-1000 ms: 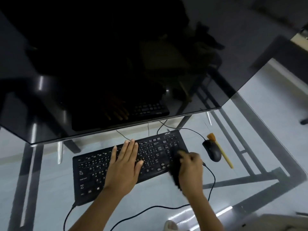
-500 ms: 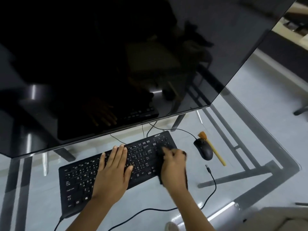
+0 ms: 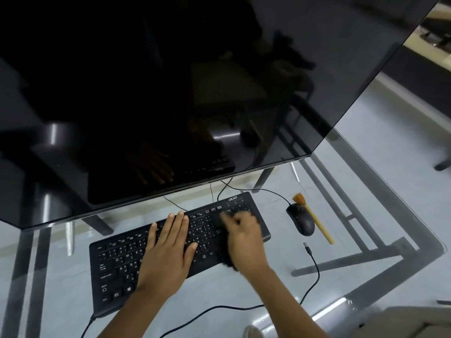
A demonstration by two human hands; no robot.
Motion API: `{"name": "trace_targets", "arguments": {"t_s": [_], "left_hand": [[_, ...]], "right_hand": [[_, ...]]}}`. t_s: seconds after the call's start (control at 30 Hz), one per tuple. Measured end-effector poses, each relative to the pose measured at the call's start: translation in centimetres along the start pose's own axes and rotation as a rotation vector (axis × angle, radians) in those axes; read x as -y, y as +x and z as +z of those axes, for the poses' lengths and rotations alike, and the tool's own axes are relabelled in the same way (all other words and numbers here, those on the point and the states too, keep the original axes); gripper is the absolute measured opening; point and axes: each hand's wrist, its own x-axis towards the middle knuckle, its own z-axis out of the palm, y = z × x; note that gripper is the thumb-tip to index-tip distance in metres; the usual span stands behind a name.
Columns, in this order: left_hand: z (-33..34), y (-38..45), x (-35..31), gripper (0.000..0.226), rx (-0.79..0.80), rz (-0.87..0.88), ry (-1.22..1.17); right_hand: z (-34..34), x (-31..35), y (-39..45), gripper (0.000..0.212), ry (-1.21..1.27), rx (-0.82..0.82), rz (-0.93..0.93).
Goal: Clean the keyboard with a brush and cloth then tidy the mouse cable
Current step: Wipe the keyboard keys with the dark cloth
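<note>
Head view: cloth-wiping step is on. Left hand [image 3: 168, 250] lies flat, pinning the keyboard [image 3: 122, 264] at frame centre on the glass tabletop [image 3: 366, 215]; right hand [image 3: 244, 237] clenches a dark cloth [image 3: 228, 261] over the right-hand keys. Brush [image 3: 314, 220] lies just right of the mouse [image 3: 301, 219]. Next up, probably: drop the cloth, gather the loose cable [image 3: 314, 269]. "acer" reads top right of the keyboard.

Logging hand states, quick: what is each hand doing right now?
Left hand: open, flat on the keyboard.
Right hand: gripping a dark cloth on the keys.
</note>
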Motion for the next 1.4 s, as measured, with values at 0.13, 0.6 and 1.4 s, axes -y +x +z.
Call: {"name": "trace_targets", "arguments": {"t_s": [0.13,0.6,1.4], "left_hand": [[-0.1,-0.1,0.4,0.062,-0.013,-0.004,0.007],[0.0,0.0,0.2,0.061,0.003,-0.011,0.007],[-0.1,-0.1,0.2,0.072,0.0,-0.054,0.077]], "right_hand": [[-0.8,-1.7,2.6,0.016,0.048,-0.139,0.365],[0.2,-0.1,3.1,0.021,-0.054,0.013,-0.021],[1.0,-0.2,4.2,0.042,-0.083,0.006,0.089]]}}
